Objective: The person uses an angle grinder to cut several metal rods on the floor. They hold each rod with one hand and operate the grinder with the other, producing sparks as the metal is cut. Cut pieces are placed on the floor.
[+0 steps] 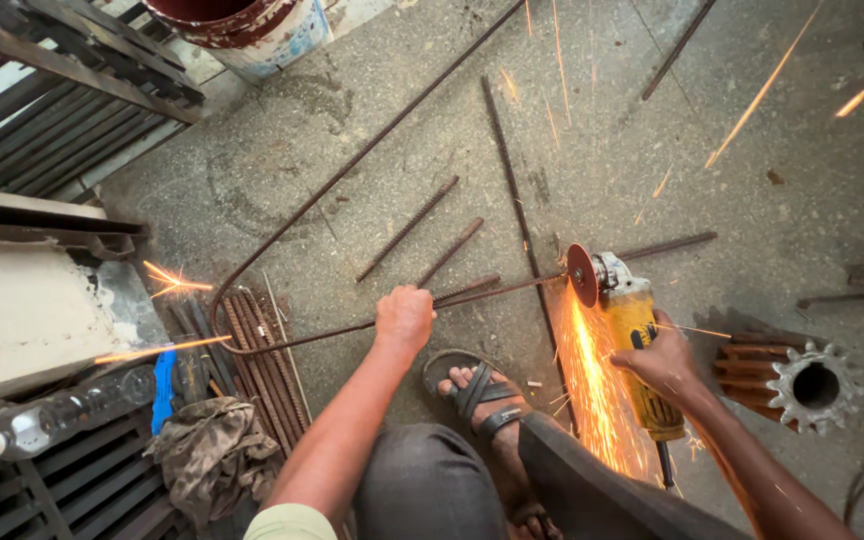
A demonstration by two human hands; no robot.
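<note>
The bent rebar [352, 180] lay across the concrete floor [652, 150] w/ its near leg lifted at the cutting disc [581, 274]. Your left hand [404, 317] was clenched round that leg; your right hand [664, 362] gripped the yellow angle grinder [637, 330], sparks [592, 390] falling by your sandalled foot [482, 395]. A rusty gear [802, 380] sat rt of the grinder.

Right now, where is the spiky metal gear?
The rusty gear lies on the concrete floor at the right of the head view, just beyond the right hand holding the yellow grinder.
</note>
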